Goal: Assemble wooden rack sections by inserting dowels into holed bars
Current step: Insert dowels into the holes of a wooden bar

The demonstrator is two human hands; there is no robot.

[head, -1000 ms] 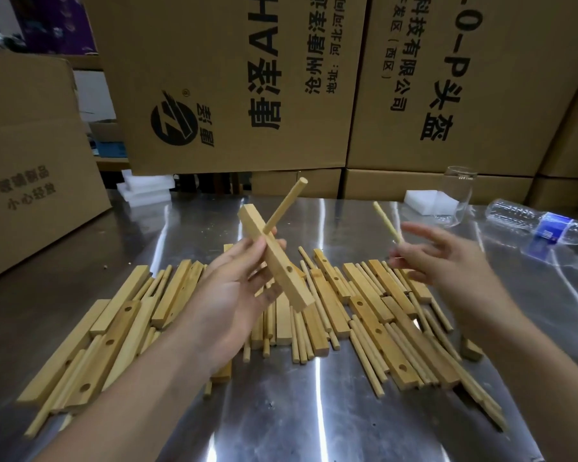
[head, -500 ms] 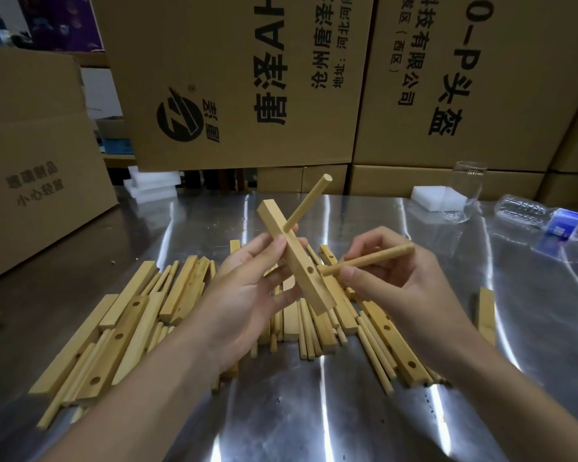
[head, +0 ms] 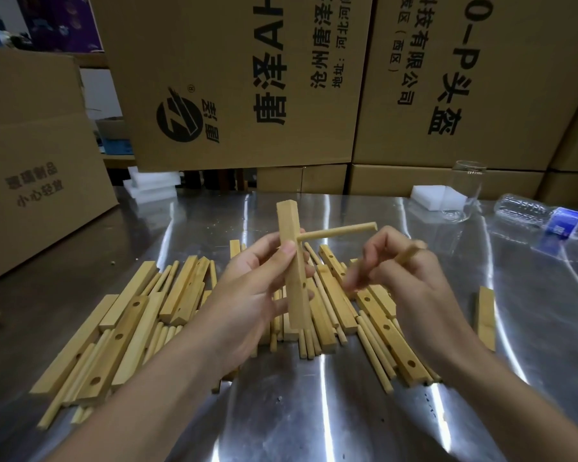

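My left hand (head: 254, 291) grips a holed wooden bar (head: 294, 271), held nearly upright above the table. One dowel (head: 337, 232) sticks out of the bar's upper hole and points right. An empty hole shows lower on the bar. My right hand (head: 404, 278), blurred, holds a second dowel (head: 409, 253) between its fingers, a little right of the bar and apart from it. Beneath both hands lies a pile of loose bars and dowels (head: 181, 295) on the steel table (head: 314, 411).
Big cardboard boxes (head: 234, 81) wall in the back and left. White foam blocks (head: 427, 196), a clear glass (head: 466, 190) and a lying plastic water bottle (head: 544, 216) sit at the back right. One stray bar (head: 485, 316) lies at the right.
The bar has swung from a slant to nearly upright, so its fitted dowel now points right. My right hand has drawn its dowel back from the lower hole and turned it.
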